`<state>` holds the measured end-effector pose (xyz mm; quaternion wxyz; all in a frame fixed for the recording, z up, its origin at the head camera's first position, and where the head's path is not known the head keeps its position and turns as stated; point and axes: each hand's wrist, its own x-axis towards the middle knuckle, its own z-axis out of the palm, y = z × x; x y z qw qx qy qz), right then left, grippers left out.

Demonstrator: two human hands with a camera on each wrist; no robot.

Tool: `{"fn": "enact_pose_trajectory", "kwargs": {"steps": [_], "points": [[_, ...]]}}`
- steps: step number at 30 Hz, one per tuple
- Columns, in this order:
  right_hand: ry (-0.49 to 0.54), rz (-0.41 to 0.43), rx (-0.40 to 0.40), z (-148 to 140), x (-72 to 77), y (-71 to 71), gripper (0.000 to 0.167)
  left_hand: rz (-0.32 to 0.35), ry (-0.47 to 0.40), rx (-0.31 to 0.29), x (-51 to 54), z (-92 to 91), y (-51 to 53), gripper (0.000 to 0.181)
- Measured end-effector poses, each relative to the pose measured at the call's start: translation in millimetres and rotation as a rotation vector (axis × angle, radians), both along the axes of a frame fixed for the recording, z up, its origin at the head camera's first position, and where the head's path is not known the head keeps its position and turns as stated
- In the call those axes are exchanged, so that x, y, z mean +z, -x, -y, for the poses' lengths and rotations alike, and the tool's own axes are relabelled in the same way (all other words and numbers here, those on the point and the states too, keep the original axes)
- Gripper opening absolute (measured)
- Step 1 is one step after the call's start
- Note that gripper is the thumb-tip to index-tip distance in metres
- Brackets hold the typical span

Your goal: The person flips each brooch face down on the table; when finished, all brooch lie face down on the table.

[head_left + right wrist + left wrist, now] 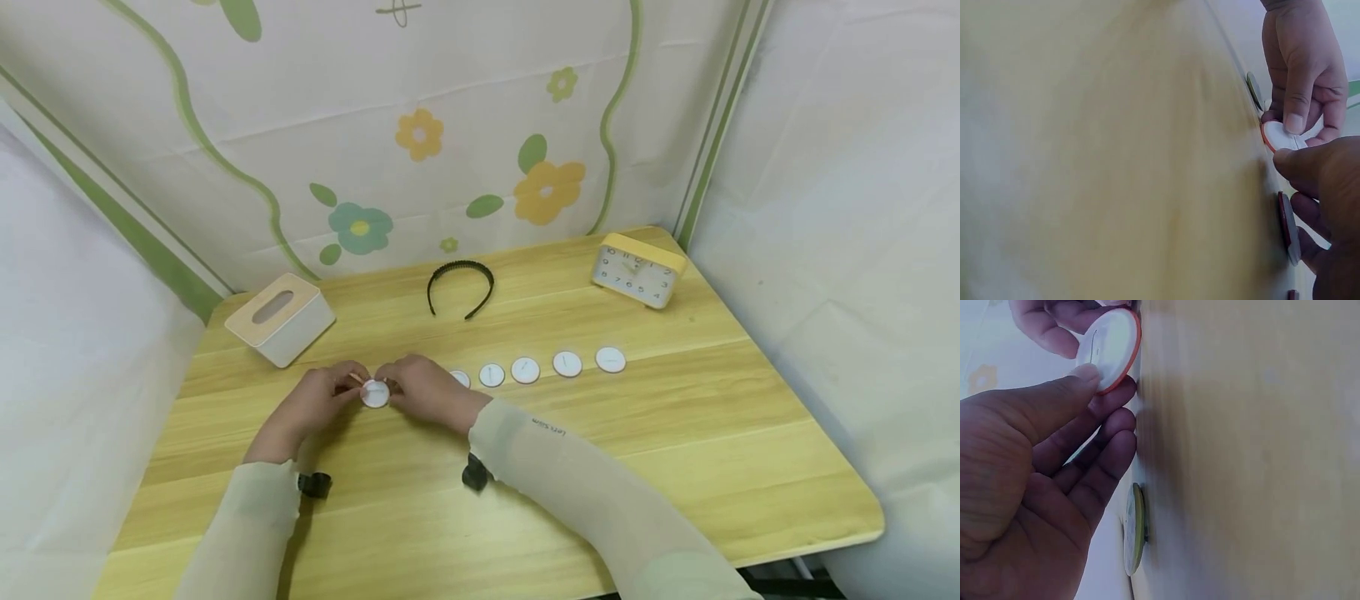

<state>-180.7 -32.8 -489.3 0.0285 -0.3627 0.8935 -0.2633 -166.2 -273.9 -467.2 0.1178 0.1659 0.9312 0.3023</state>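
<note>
A round white pin badge (375, 394) with an orange-red rim is held between both hands, just above the table. My left hand (315, 408) pinches it, thumb on the white back and fingers beneath, as the left wrist view shows. From the other side my right hand (431, 393) grips its edge; the right thumb (1285, 161) lies at the rim. A thin pin line crosses the badge's back (1110, 347). To the right, several similar badges (525, 370) lie in a row, the nearest partly hidden by my right hand. Another badge (1135, 530) with a green rim lies near my left hand.
On the wooden table (712, 433) a tissue box (292, 329) stands at the back left. A black headband (461, 267) lies at the back middle, and a yellow-topped clock (637, 273) stands at the back right. A flower-printed curtain (465, 100) hangs behind.
</note>
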Motion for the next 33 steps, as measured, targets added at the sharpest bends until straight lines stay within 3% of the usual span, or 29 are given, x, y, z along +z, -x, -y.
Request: {"fn": "enact_pose_trajectory", "kwargs": {"steps": [7,15,24,33], "points": [[-0.016,0.018,0.002,-0.8,-2.9,0.4,0.023,0.024,-0.029,-0.002,0.2,-2.5,-1.8,0.013],[-0.025,0.032,0.005,-1.6,-4.0,0.7,0.023,0.059,-0.050,0.011,-1.7,-1.5,-2.7,0.025],[-0.036,0.015,0.028,-2.0,-6.3,1.9,0.021,0.080,-0.046,0.026,-2.5,-2.1,-2.3,0.026],[-0.065,-0.020,0.059,-3.4,-4.0,0.6,0.024,0.055,-0.019,0.007,-3.7,-0.4,-1.9,0.027]]}}
